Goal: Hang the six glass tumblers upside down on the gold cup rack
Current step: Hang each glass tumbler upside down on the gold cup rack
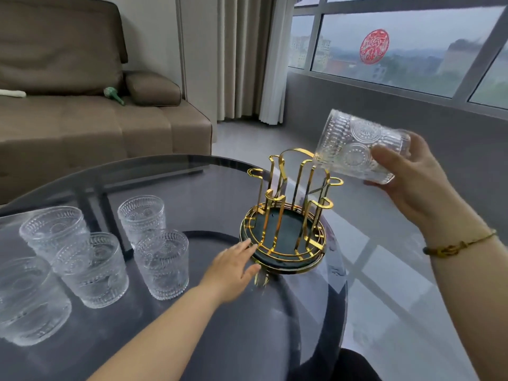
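The gold cup rack (291,188) with a dark green round base (275,261) stands near the right edge of a round dark glass table (192,193). No glass hangs on its arms. My right hand (412,177) holds one embossed glass tumbler (354,145) tilted on its side, its mouth pointing left toward the top of the rack. My left hand (233,266) rests flat against the front left rim of the rack's base, fingers spread. Several more tumblers stand upright on the left of the table, among them one (162,264) closest to my left hand and one (141,217) behind it.
A brown sofa (96,119) stands behind the table at the left. Beige curtains (247,56) and a wide window (398,45) fill the back right. Grey floor lies to the right of the table edge. A bracelet sits on my right wrist.
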Motion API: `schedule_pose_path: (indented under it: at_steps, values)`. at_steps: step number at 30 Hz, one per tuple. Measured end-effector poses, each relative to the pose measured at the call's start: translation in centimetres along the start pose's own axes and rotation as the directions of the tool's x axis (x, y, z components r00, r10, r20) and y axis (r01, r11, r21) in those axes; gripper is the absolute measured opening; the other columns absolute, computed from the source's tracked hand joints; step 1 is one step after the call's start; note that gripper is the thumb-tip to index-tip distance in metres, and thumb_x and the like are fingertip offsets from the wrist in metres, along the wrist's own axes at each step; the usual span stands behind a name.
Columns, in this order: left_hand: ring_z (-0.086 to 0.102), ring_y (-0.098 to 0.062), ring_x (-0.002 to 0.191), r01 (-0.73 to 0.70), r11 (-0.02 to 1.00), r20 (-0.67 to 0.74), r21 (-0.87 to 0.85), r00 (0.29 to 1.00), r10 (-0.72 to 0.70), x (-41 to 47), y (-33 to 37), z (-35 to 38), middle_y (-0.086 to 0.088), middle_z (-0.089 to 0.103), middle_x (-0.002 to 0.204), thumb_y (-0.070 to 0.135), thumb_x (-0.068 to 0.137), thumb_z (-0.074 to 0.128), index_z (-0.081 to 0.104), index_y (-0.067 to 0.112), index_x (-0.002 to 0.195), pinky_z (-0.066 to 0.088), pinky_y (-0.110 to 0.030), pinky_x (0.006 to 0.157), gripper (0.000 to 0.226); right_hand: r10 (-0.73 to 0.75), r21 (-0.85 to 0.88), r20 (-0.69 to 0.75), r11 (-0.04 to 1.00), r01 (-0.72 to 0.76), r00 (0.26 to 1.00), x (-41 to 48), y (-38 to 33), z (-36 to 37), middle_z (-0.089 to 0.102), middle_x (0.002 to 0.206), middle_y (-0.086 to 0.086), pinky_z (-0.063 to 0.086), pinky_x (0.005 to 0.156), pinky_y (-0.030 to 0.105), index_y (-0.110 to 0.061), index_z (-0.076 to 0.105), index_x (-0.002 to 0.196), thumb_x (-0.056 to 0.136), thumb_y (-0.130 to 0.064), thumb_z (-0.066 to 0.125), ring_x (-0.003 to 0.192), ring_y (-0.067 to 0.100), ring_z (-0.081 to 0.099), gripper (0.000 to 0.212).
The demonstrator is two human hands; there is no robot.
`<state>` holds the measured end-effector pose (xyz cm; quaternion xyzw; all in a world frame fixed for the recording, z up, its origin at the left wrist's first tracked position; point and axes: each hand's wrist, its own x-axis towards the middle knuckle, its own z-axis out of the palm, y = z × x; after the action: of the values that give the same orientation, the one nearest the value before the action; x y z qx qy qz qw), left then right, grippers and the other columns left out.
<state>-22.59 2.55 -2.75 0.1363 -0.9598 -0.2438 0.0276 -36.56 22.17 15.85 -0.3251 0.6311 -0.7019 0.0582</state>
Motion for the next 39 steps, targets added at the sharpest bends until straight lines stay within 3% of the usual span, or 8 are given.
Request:
schedule_pose_path:
  at_steps: [3,6,13,22,29,33,36,39]
  values:
    - [0.006,-0.012,0.141,-0.024,0.997,-0.002,0.078,1.0,0.024,0.6,-0.5,0.2,0.004,0.009,0.154,0.041,0.093,0.027,0.012,0.027,0.139,0.006,-0.033,0.115,0.051,-0.054,-0.212,-0.083,0.977,0.036,0.995,3.9,-0.6,-0.7,0.055,0.11,0.011,0.057,0.065,0.029,-0.03,0.045,0.09,0.071,-0.022,0.068,0.086,0.015,0.064,0.032]
    - [0.004,-0.012,0.141,-0.054,0.987,-0.023,0.152,0.998,0.058,1.0,-1.0,0.3,0.005,0.008,0.154,0.043,0.092,0.026,0.012,0.028,0.139,0.004,-0.032,0.115,0.051,-0.04,-0.419,-0.09,0.908,-0.002,0.995,7.3,-0.3,-0.3,0.048,0.125,0.014,0.049,0.086,0.046,-0.021,0.043,0.111,0.066,-0.027,0.073,0.106,0.028,0.053,0.054]
    - [0.005,-0.008,0.14,-0.063,0.988,-0.045,0.143,0.997,0.07,1.8,-1.2,0.8,0.008,0.01,0.154,0.044,0.092,0.025,0.014,0.031,0.138,0.001,-0.029,0.114,0.049,-0.037,-0.739,0.139,0.661,0.129,0.99,12.0,0.1,3.5,0.041,0.134,0.011,0.032,0.088,0.028,-0.019,0.036,0.126,0.066,-0.031,0.072,0.114,0.021,0.04,0.071]
    - [0.009,-0.004,0.139,-0.071,0.991,-0.136,0.114,0.987,0.087,1.3,-2.8,0.3,0.011,0.018,0.151,0.044,0.092,0.026,0.025,0.031,0.136,-0.005,-0.018,0.105,0.046,0.149,-0.792,0.355,0.573,0.212,0.923,15.0,3.3,6.7,0.036,0.14,0.009,0.028,0.088,0.026,-0.021,0.03,0.13,0.067,-0.033,0.071,0.123,0.023,0.036,0.076]
    - [0.029,-0.01,0.135,-0.069,0.998,-0.267,0.009,0.961,0.068,0.5,-2.9,0.7,0.007,0.028,0.148,0.039,0.09,0.039,0.037,0.025,0.132,0.015,-0.021,0.105,0.044,0.246,-0.791,0.434,0.564,0.236,0.867,14.9,6.1,9.3,0.037,0.139,0.01,0.031,0.093,0.027,-0.016,0.029,0.13,0.066,-0.026,0.072,0.124,0.025,0.036,0.079]
    - [0.022,-0.005,0.136,-0.038,0.999,-0.229,0.029,0.973,0.044,0.6,-3.2,0.9,0.013,0.021,0.15,0.049,0.089,0.025,0.029,0.031,0.134,0.009,-0.016,0.102,0.049,0.362,-0.802,0.432,0.572,0.169,0.826,14.5,7.4,10.2,0.04,0.137,0.016,0.035,0.096,0.032,-0.013,0.032,0.13,0.072,-0.018,0.066,0.124,0.029,0.039,0.067]
    - [0.022,-0.005,0.136,-0.021,0.999,-0.201,0.028,0.979,0.026,0.5,-3.2,0.6,0.014,0.019,0.15,0.069,0.067,-0.006,0.028,0.032,0.134,0.008,-0.016,0.101,0.084,0.483,-0.72,0.38,0.69,-0.076,0.789,14.1,7.4,10.9,0.038,0.141,0.015,0.031,0.103,0.034,-0.011,0.04,0.127,0.087,-0.032,0.044,0.128,0.029,0.036,0.046]
    - [0.023,-0.005,0.136,0.0,1.0,-0.196,0.021,0.981,0.004,0.5,-3.2,0.5,0.016,0.018,0.149,0.076,0.053,-0.02,0.028,0.032,0.134,0.012,-0.016,0.103,0.104,0.506,-0.732,0.417,0.68,-0.051,0.755,14.3,8.0,11.3,0.036,0.141,0.015,0.032,0.103,0.034,-0.01,0.034,0.131,0.075,-0.042,0.055,0.128,0.03,0.036,0.067]
